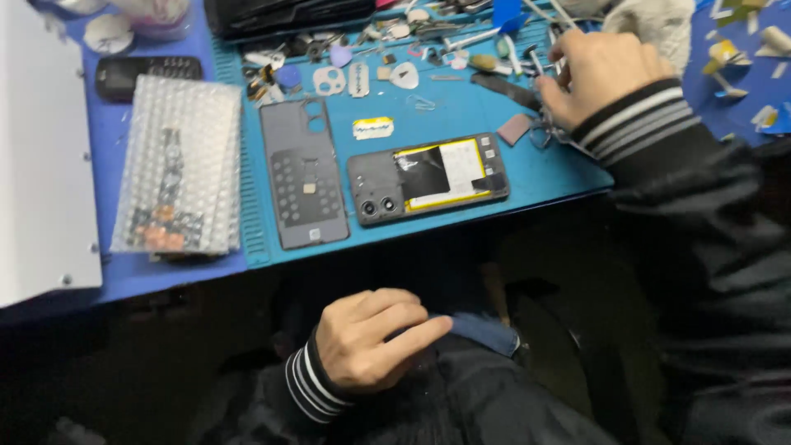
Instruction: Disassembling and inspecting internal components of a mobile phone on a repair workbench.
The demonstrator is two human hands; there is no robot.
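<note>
An opened smartphone (428,176) lies on a blue work mat (461,107), its battery and two camera lenses showing. Its removed grey back cover (303,173) lies just to the left. My right hand (597,70) is at the mat's far right among small tools and parts, fingers curled on something I cannot make out. My left hand (371,338) is below the table edge on my lap, fingers pressed on a blue cloth (486,330).
A bubble-wrap packet (180,165) holding a part lies at the left, with a dark keypad phone (147,74) behind it. A white panel (41,148) covers the far left. Tweezers, picks and several small parts clutter the mat's back edge (395,49).
</note>
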